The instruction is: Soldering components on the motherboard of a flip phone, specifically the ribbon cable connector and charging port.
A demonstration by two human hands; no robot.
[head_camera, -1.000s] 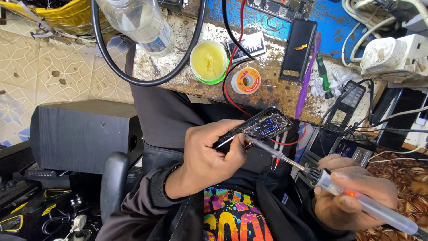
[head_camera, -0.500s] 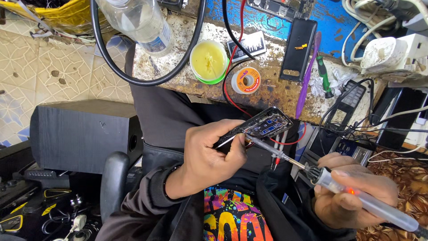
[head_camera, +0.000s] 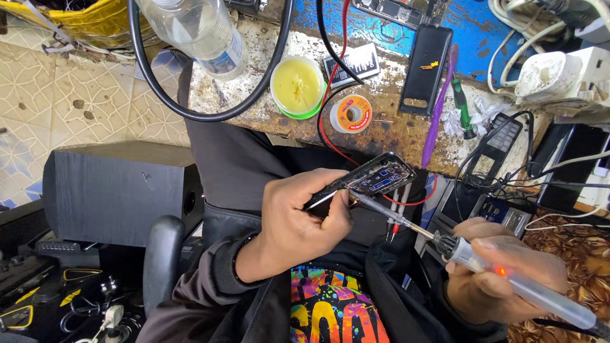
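Observation:
My left hand grips an opened phone, its circuit side up, over my lap. My right hand holds a soldering iron with a clear handle and a red light lit. The iron's metal tip touches the phone's near edge beside my left thumb. Thin red and black wires hang under the phone.
The worn bench carries a yellow flux tin, a solder spool, a black phone cover, a purple tool, a green screwdriver and a plastic bottle. A black speaker box stands at left; cables and chargers at right.

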